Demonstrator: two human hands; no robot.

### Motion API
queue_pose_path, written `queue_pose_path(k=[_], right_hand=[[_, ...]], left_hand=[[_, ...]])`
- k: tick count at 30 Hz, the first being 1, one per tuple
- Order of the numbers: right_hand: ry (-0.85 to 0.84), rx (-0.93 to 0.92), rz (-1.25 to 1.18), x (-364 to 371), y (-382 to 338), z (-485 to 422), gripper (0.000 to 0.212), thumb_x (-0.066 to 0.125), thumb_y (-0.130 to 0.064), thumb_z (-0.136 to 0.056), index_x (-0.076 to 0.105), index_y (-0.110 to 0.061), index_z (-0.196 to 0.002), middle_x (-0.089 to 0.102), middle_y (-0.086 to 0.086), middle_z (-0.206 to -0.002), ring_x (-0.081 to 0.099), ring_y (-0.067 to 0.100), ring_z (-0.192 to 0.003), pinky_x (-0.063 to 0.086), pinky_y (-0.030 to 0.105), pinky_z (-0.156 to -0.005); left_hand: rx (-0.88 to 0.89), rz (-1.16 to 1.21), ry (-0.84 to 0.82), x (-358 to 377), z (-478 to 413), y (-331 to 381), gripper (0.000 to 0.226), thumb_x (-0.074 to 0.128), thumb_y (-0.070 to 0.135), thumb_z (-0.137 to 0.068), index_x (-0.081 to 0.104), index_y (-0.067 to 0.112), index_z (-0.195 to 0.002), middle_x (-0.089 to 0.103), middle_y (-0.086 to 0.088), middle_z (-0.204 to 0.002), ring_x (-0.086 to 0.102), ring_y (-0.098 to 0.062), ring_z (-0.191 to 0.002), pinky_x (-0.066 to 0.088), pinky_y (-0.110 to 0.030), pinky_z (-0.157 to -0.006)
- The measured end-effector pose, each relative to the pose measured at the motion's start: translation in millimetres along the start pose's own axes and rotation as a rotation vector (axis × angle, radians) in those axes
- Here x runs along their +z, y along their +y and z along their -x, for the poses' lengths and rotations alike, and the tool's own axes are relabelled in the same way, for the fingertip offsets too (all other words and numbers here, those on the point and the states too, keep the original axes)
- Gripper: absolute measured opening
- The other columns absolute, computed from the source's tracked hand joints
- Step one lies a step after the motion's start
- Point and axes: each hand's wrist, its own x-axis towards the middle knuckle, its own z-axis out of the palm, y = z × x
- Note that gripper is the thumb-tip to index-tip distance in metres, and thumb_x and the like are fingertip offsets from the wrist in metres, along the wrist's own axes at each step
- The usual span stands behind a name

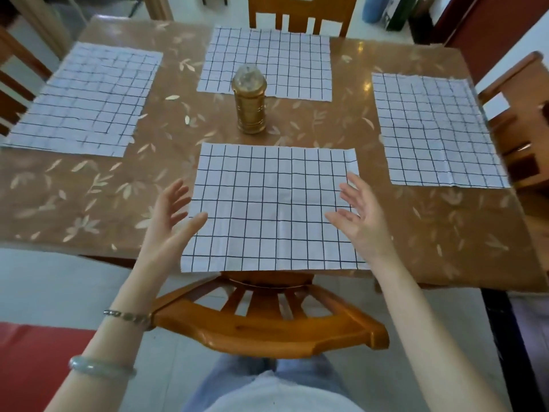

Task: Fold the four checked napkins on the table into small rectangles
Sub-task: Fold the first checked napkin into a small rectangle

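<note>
four checked napkins lie flat and unfolded on the brown leaf-patterned table (89, 185). near napkin (273, 209) sits at lower centre of the frame, its near edge hanging slightly past the table edge. far napkin (267, 60) is at top centre, left napkin (86, 99) at upper left, right napkin (433, 129) at right. a gold cylinder container (249, 102) stands upright between the near and far napkins, its top overlapping the far one in view.

our left hand (169, 221) hovers at the near napkin's left edge, fingers spread apart, palm turned inward, holding nothing. our right hand (362, 215) mirrors it at the right edge, fingers also spread, empty. we cannot tell whether either touches the cloth. a wooden chair back (267, 322) stands between us and the table.

we judge no fold is made yet; the near napkin comes first.

how to do it well, as we reckon:
- pinch the two near corners, not the mid edges, so the cloth lifts evenly.
- carry the near edge up to meet the far edge; match the grid lines as a guide.
- keep the fold short of the gold container, which stands near the far edge.
- the cloth looks thin and limp; press the crease flat before the second fold.
</note>
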Motion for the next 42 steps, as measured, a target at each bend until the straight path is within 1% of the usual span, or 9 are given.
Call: queue_pose_path(k=[5, 17, 20, 22, 25, 27, 30, 37, 42], right_hand=[[-0.022, 0.027, 0.047, -12.0, 16.0, -53.0, 0.068, 0.070, -0.008, -0.083, 0.037, -0.022, -0.141, 0.046, 0.000, -0.139, 0.045, 0.009, -0.127, 0.042, 0.026, -0.099], [0.214, 0.271, 0.374, -48.5, 86.1, -206.4, 0.051, 0.067, -0.016, -0.085, 0.050, -0.013, -0.133, 0.056, 0.005, -0.121, 0.055, 0.017, -0.107, 0.043, 0.028, -0.089], [0.276, 0.343, 0.456, -53.4, 96.1, -232.1, 0.045, 0.066, -0.020, -0.084, 0.055, -0.011, -0.127, 0.060, 0.004, -0.107, 0.058, 0.022, -0.103, 0.040, 0.026, -0.083], [0.269, 0.360, 0.512, -52.7, 100.3, -244.9, 0.038, 0.064, -0.020, -0.086, 0.059, -0.010, -0.121, 0.059, 0.001, -0.105, 0.052, 0.017, -0.096, 0.036, 0.018, -0.078], [0.253, 0.393, 0.535, -49.1, 104.0, -262.2, 0.038, 0.064, -0.017, -0.086, 0.058, -0.007, -0.122, 0.057, 0.000, -0.109, 0.052, 0.017, -0.096, 0.033, 0.011, -0.069], [0.279, 0.408, 0.541, -47.7, 107.7, -271.0, 0.046, 0.066, -0.016, -0.084, 0.056, -0.004, -0.127, 0.059, 0.006, -0.123, 0.056, 0.021, -0.106, 0.035, 0.019, -0.076], [0.276, 0.435, 0.580, -49.6, 111.8, -278.2, 0.029, 0.064, -0.012, -0.083, 0.063, -0.006, -0.112, 0.063, 0.007, -0.107, 0.053, 0.018, -0.088, 0.037, 0.024, -0.073], [0.248, 0.458, 0.584, -56.0, 114.2, -283.7, 0.015, 0.064, -0.018, -0.084, 0.067, -0.012, -0.098, 0.064, 0.004, -0.099, 0.056, 0.019, -0.094, 0.040, 0.026, -0.077], [0.273, 0.429, 0.436, -68.3, 93.4, -282.3, 0.015, 0.072, -0.020, -0.080, 0.062, -0.020, -0.091, 0.058, -0.002, -0.103, 0.054, 0.017, -0.093, 0.044, 0.029, -0.083]], left_hand=[[-0.084, -0.167, 0.023, 2.3, -49.0, -20.5, 0.066, 0.065, 0.032, -0.088, 0.031, 0.026, -0.144, 0.044, 0.004, -0.139, 0.044, -0.007, -0.125, 0.037, -0.033, -0.108], [-0.279, -0.514, 0.045, 20.4, -208.2, -77.1, 0.060, 0.056, 0.036, -0.094, 0.038, 0.005, -0.141, 0.044, -0.014, -0.144, 0.040, -0.029, -0.133, 0.032, -0.043, -0.110], [-0.292, -0.587, 0.064, 33.6, -243.3, -81.1, 0.039, 0.056, 0.028, -0.094, 0.055, -0.002, -0.118, 0.061, -0.020, -0.100, 0.053, -0.038, -0.112, 0.040, -0.040, -0.091], [-0.306, -0.593, 0.091, 39.7, -262.7, -88.0, 0.030, 0.060, 0.025, -0.090, 0.059, -0.003, -0.100, 0.053, -0.009, -0.070, 0.057, -0.036, -0.088, 0.039, -0.036, -0.075], [-0.368, -0.588, 0.100, 41.9, -282.2, -104.8, 0.034, 0.067, 0.028, -0.081, 0.056, -0.003, -0.090, 0.059, -0.017, -0.086, 0.057, -0.036, -0.085, 0.046, -0.042, -0.075], [-0.439, -0.640, 0.093, 43.2, -289.3, -115.7, 0.047, 0.070, 0.031, -0.078, 0.053, -0.001, -0.108, 0.055, -0.022, -0.113, 0.051, -0.040, -0.107, 0.045, -0.048, -0.093], [-0.464, -0.652, 0.108, 46.6, -293.5, -119.9, 0.053, 0.067, 0.023, -0.081, 0.045, -0.001, -0.122, 0.042, -0.023, -0.128, 0.044, -0.041, -0.117, 0.039, -0.047, -0.100], [-0.464, -0.558, 0.099, 31.9, -301.7, -116.8, 0.023, 0.069, 0.020, -0.076, 0.067, 0.001, -0.089, 0.065, -0.011, -0.081, 0.061, -0.028, -0.075, 0.053, -0.043, -0.070], [-0.315, -0.435, 0.106, 3.4, -294.7, -99.6, 0.016, 0.073, 0.026, -0.079, 0.073, 0.012, -0.088, 0.069, -0.005, -0.083, 0.058, -0.017, -0.073, 0.043, -0.024, -0.061]])
